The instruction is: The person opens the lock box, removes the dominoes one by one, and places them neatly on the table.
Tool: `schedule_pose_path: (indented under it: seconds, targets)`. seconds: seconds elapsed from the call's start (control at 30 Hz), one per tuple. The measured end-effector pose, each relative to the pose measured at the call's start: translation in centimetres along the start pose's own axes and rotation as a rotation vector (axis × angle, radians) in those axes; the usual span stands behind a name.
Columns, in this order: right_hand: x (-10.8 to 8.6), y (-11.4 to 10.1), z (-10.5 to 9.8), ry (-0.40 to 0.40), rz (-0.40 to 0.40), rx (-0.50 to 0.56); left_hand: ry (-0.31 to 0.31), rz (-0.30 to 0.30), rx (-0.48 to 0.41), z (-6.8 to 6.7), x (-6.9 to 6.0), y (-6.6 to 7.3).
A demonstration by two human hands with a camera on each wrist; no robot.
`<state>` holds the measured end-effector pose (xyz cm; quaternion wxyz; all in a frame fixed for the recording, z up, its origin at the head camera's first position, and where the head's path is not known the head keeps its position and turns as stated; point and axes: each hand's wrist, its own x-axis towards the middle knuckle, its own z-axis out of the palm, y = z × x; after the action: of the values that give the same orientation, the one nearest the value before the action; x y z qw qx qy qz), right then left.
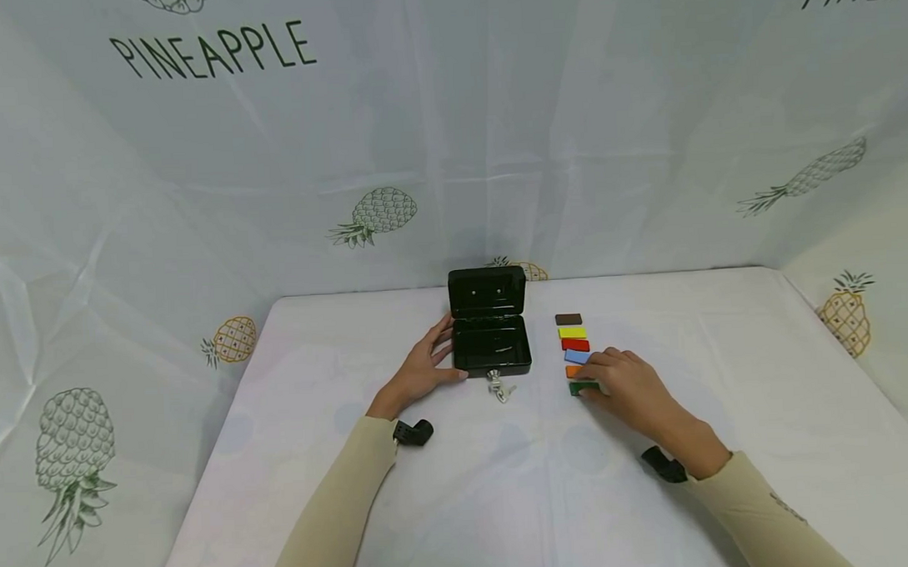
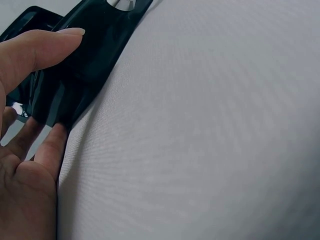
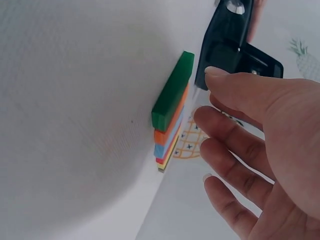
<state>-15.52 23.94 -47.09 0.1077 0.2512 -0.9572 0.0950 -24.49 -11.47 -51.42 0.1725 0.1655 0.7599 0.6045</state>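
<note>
A black metal cash box [image 1: 492, 370] stands on the table with its lid [image 1: 487, 292] raised. My left hand [image 1: 420, 375] rests against it, thumb at the front left corner and fairly straight fingers along the left side, as the left wrist view [image 2: 37, 52] also shows. Keys [image 1: 498, 388] hang from the lock at its front. To the right lies a column of coloured blocks: green [image 3: 172, 95] nearest me, then orange [image 1: 572, 371], blue [image 1: 576, 357], red [image 1: 575, 344], yellow [image 1: 572, 333] and dark brown [image 1: 568, 319]. Over the green end hovers my right hand [image 1: 629, 392], fingers loosely bent, holding nothing.
A white cloth covers the table [image 1: 469, 500]. Behind it hangs a pale curtain [image 1: 584, 145] printed with pineapples, close to the raised lid. Dark wrist cameras are strapped to both forearms.
</note>
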Motion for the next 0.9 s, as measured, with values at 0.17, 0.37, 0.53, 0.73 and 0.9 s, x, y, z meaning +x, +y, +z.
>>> schedule_pose_path:
  seconds: [0.17, 0.37, 0.53, 0.73, 0.9]
  targets:
    - [-0.3, 0.4, -0.3, 0.031, 0.004, 0.026, -0.002, 0.012, -0.002, 0.0, 0.1, -0.1]
    - [-0.7, 1.1, -0.6, 0.064, -0.001, 0.038, 0.001, 0.014, 0.003, 0.0, 0.1, -0.3]
    - [-1.0, 1.7, -0.9, 0.074, 0.014, 0.046, -0.001, 0.011, 0.003, 0.0, 0.0, -0.4]
    - [-1.1, 2.1, -1.4, 0.061, 0.047, 0.033, -0.008, 0.011, 0.001, 0.0, 0.0, -0.4]
    - [-1.2, 2.7, -1.9, 0.058, 0.072, 0.031, -0.009, 0.017, 0.009, 0.0, 0.1, -0.5]
